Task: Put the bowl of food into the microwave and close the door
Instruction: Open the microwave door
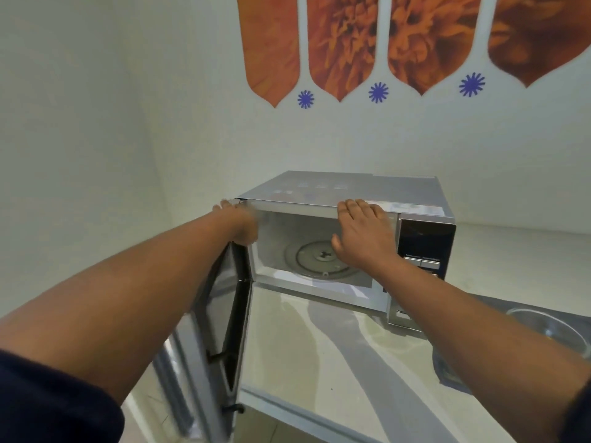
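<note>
1. The bowl (pixel 551 329) sits on the counter at the far right, well apart from the microwave's cavity and cut by the picture's edge; it looks like shiny metal, round, and what it contains cannot be told.
2. The microwave (pixel 345 190) stands on the counter (pixel 319 353) against the wall, a silver box with a flat metal top.
3. Its cavity is open and white inside, holding only a round glass turntable (pixel 315 259) with a hub at its centre.
4. The door (pixel 224 318) is swung wide to the left, its dark window framed in silver, with two black latch hooks on its inner edge.
5. The left hand (pixel 238 223) is at the door's top corner by the hinge side; it is blurred, fingers curled over the door's top edge, gripping it.
6. The right hand (pixel 363 236) lies flat on the microwave's front top edge, fingers together and stretched over the rim, thumb hanging down before the cavity; it grasps nothing.
7. The control panel (pixel 425 247) at the right is glossy black with pale buttons; their writing is too small to read.
8. A label on the top right front edge is also unreadable.
9. The counter is pale and smooth with grey streaks.
10. The wall carries orange pointed panels (pixel 347 43) with a flower texture, and blue star-like marks (pixel 378 92) between their tips.
11. Both forearms are bare, with dark sleeves at the picture's lower corners.
</note>
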### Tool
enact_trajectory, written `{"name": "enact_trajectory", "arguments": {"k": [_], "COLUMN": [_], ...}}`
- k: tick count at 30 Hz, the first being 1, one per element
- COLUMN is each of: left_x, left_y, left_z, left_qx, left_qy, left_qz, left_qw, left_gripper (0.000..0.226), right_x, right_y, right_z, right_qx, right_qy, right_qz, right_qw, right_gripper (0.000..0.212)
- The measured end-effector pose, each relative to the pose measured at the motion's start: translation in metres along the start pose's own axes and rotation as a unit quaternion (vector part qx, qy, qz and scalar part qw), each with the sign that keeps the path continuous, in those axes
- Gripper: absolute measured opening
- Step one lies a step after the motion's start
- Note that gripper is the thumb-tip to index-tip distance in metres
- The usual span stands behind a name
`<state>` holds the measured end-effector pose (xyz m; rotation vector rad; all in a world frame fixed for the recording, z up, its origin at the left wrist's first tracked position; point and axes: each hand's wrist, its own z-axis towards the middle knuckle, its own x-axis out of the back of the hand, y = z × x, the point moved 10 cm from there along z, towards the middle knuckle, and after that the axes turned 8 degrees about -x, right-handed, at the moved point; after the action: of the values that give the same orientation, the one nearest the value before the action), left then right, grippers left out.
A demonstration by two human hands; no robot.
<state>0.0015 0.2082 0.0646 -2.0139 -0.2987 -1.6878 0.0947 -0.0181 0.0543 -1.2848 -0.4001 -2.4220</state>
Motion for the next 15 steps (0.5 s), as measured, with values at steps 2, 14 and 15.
{"name": "enact_trajectory", "arguments": {"k": [2,14,15], "left_x": [-0.002,-0.002,-0.001], "left_y": [-0.015,-0.067,-0.068], "left_z": [0.000,-0.001,-0.002], "left_qx": [0.024,-0.038,-0.042], "left_qy": [0.002,0.201,0.216], "left_qz": [-0.007,-0.049,-0.044], "left_qw": [1.000,0.978,0.974], "left_gripper": [0.079,0.031,0.029], "right_x": [0.000,-0.001,0.000], "right_y": [0.000,-0.001,-0.001], "right_z": [-0.001,-0.004,-0.003], "right_qx": [-0.002,-0.036,-0.036], "right_qy": [0.004,0.043,0.049], "right_qz": [0.001,0.039,0.040], "right_qw": [1.000,0.998,0.997], "right_gripper": [0.074,0.068,0.068]}}
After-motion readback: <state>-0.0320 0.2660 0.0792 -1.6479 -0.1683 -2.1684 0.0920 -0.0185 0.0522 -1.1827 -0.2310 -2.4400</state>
